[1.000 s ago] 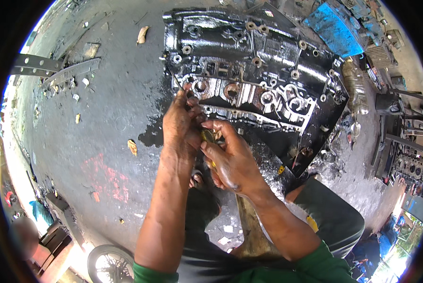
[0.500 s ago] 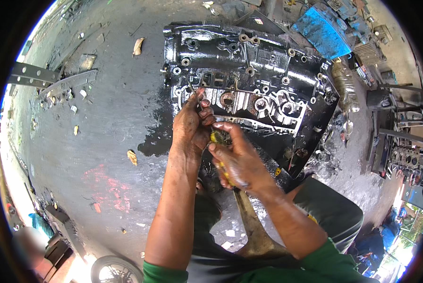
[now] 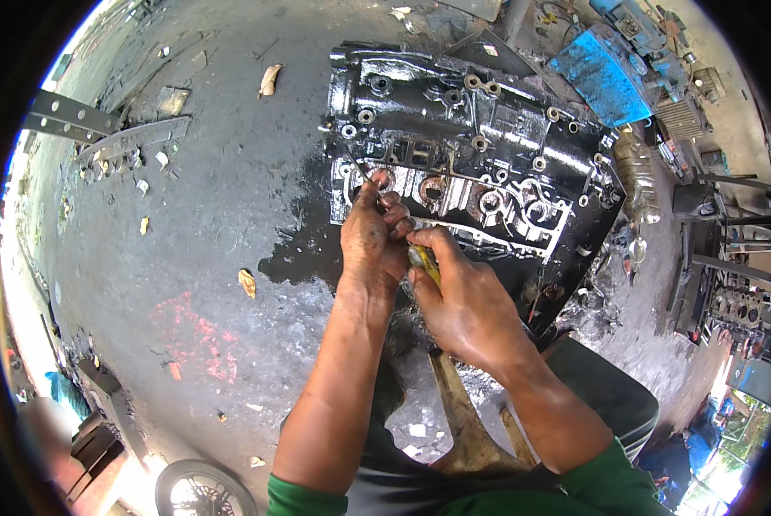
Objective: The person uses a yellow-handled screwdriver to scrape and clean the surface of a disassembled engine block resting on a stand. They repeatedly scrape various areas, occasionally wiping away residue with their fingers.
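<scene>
- The left hand (image 3: 375,230) has its fingers curled together around something mostly hidden inside them; only a thin dark rod (image 3: 357,163) shows, sticking out past the fingertips toward the far left.
- The right hand (image 3: 463,297) is clamped on a yellow-and-dark handle (image 3: 425,261), just beside the heel of the left hand; its fingers and thumb cover much of it.
- Whether the rod and the handle are one tool cannot be told, since the left hand hides the stretch between them.
- It is also hard to make out whether the rod's far end touches the metal casting (image 3: 480,129) or only lies over it in the view.
- The casting lies on the floor (image 3: 205,215) beyond the hands, reaching well to their right; the left hand covers a piece of its near left part.
- It is long and blocky, wet-looking and glossy black over its far portion, with bright streaks of reflected light.
- Nearer the hands runs a band of bare silvery metal with raised rims, ribs and round openings, some ringed in rusty brown.
- Small pale ring-shaped bosses dot the black portion.
- Along its right and near sides, dark surfaces merge, so its exact outline is unclear.
- A dark stain (image 3: 295,258) spreads over the floor at its left.
- At the near left, a spoked wheel (image 3: 205,494) is cut off by the lower edge.
</scene>
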### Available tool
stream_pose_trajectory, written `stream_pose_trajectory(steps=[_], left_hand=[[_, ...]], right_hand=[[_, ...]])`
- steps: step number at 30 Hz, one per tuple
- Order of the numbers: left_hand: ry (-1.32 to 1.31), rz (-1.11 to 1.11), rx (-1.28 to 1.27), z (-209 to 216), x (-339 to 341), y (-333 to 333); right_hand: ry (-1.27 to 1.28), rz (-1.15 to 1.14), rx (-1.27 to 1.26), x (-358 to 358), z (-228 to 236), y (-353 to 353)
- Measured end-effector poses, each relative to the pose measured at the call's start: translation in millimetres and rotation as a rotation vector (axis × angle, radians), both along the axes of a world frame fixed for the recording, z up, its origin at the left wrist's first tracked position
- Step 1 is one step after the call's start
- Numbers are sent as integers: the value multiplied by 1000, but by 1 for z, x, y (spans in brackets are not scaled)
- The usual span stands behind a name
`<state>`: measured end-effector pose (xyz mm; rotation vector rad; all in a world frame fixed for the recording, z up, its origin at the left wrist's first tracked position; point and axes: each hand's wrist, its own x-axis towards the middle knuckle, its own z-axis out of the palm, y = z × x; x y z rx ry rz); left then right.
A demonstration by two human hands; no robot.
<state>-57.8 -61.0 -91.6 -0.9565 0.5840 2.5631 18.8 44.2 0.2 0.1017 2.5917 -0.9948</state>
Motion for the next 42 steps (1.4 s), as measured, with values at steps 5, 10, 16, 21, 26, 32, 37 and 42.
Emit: stream_pose_trajectory(steps=[5, 10, 16, 21, 26, 32, 37, 42], left_hand=[[-16, 30, 20, 9, -2, 9], [-80, -12, 32, 7, -1, 17], [-44, 28, 97, -5, -13, 16], [-62, 46, 12, -5, -10, 21], [-41, 54, -24, 3, -5, 26], [40, 140, -107, 13, 2, 27], [-29, 19, -12, 5, -1, 31], [-70, 91, 38, -4, -9, 24]], right_hand=[[-16, 39, 77, -6, 16, 1], [66, 74, 152, -5, 14, 0], [98, 93, 138, -12, -1, 7], [161, 95, 87, -10, -3, 9], [93, 67, 137, -3, -1, 15], [180, 114, 68, 2, -2, 24], [162, 72, 133, -1, -4, 20], [135, 154, 205, -10, -8, 14]])
